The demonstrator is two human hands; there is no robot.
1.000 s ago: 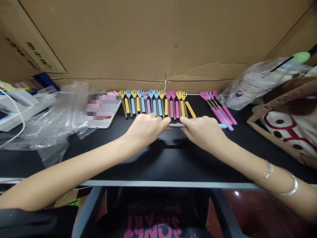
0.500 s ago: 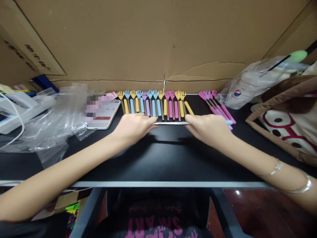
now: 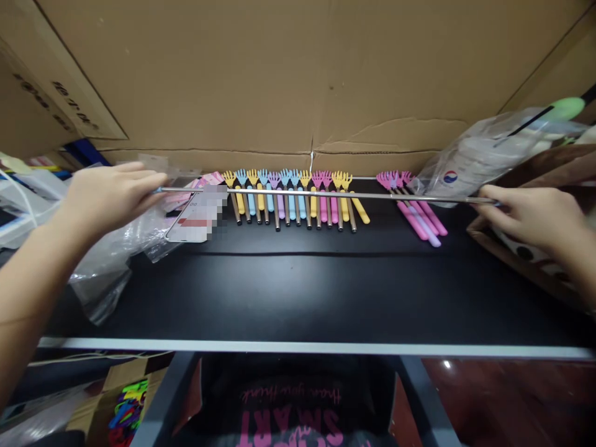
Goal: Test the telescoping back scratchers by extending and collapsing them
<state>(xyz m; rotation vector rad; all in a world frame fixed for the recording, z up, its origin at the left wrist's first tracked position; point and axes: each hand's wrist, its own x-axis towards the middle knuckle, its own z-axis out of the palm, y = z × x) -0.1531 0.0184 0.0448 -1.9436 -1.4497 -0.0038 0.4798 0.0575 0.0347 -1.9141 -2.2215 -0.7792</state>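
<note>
A telescopic back scratcher (image 3: 288,194) stretches level above the desk, its thin metal rod drawn out long. My left hand (image 3: 105,195) is closed around its left end, where a bit of light blue shows. My right hand (image 3: 535,211) grips the other end, and the fingers cover most of that part. Behind and below the rod lies a row of several folded back scratchers (image 3: 293,208) in yellow, blue, purple and pink. To their right rests a smaller group of pink and purple back scratchers (image 3: 416,217).
A phone (image 3: 190,217) and crumpled clear plastic bags (image 3: 105,273) lie at left. A bagged drink cup (image 3: 470,164) and a brown-trimmed bag (image 3: 493,239) stand at right. Cardboard (image 3: 279,81) walls the back. The black desk (image 3: 288,298) has a pale front edge.
My hands have moved far apart, the left one leftward and the right one rightward. The rod between them has grown from a short length to a long one.
</note>
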